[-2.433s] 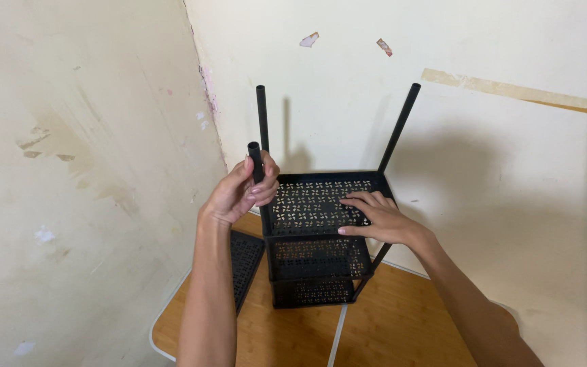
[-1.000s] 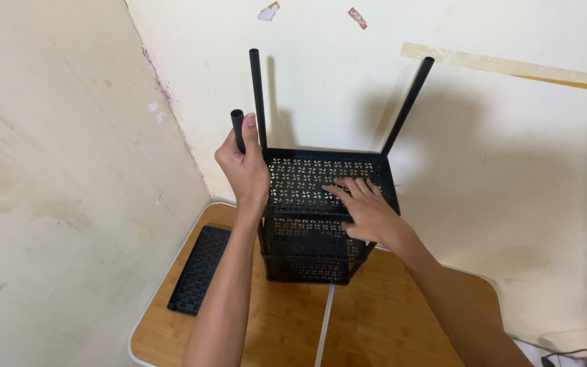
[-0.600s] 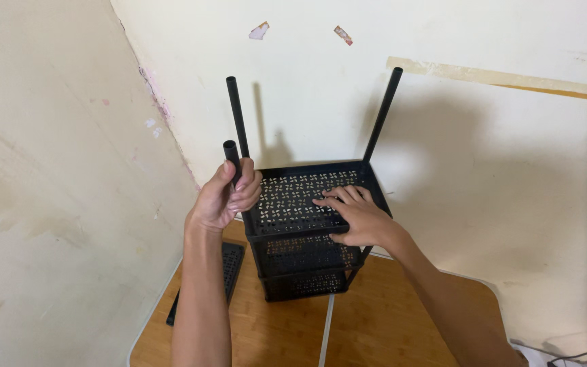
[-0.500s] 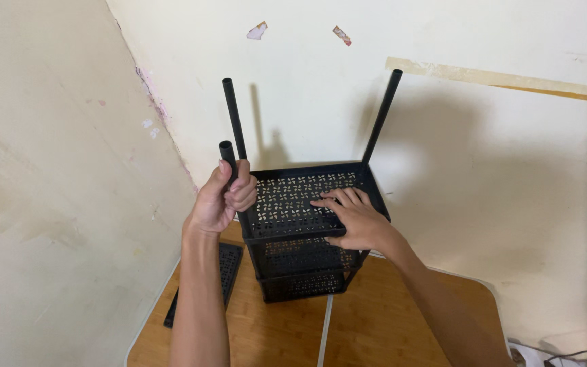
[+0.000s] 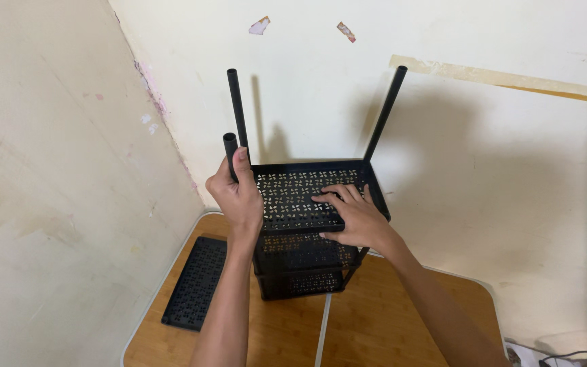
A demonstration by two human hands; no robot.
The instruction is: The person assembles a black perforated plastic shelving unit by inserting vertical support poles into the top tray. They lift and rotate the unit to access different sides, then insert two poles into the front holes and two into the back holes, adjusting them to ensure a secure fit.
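A black metal rack [image 5: 300, 268] with perforated shelves stands on a wooden table [image 5: 388, 319] in a room corner. My left hand [image 5: 237, 194] is wrapped around a black pole [image 5: 229, 148] at the rack's near left corner, its top end sticking up above my fingers. My right hand [image 5: 351, 216] lies flat, fingers spread, on the top perforated shelf [image 5: 293, 190]. Two longer black poles rise from the shelf's back corners, the left back pole [image 5: 237, 115] and the right back pole [image 5: 385, 112] leaning outward.
A loose black perforated shelf panel [image 5: 195, 282] lies flat on the table to the left of the rack. Cream walls meet in the corner behind. A cable [image 5: 565, 355] shows at the lower right.
My left hand has turned on the pole, thumb now up along it, and sits closer to the shelf corner. The right hand stays pressed on the top shelf. The view shifted slightly.
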